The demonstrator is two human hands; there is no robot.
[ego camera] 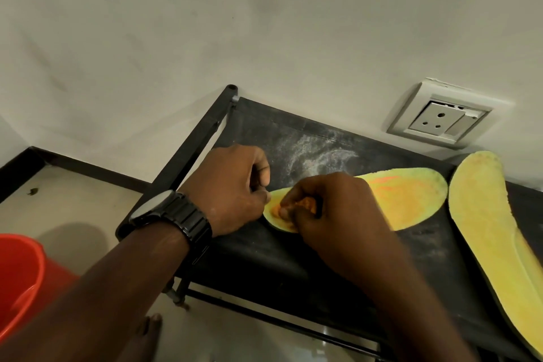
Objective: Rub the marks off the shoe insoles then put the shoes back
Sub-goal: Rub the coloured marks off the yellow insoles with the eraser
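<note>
Pinches the heel of the yellow-green foam insole point(411, 200) on the black fabric shelf point(293, 261) with the left hand point(232, 188), steadying it against the orange rubbing block point(307, 203) gripped by the right hand point(335, 209) at three o'clock.

Two insoles point(411, 200) point(482, 214), two hands point(232, 194) point(338, 209), one bucket point(17, 279), perhaps one eraser point(305, 204).

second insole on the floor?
No, the second insole lies on top of the black rack, just right of the insole being rubbed.
</note>
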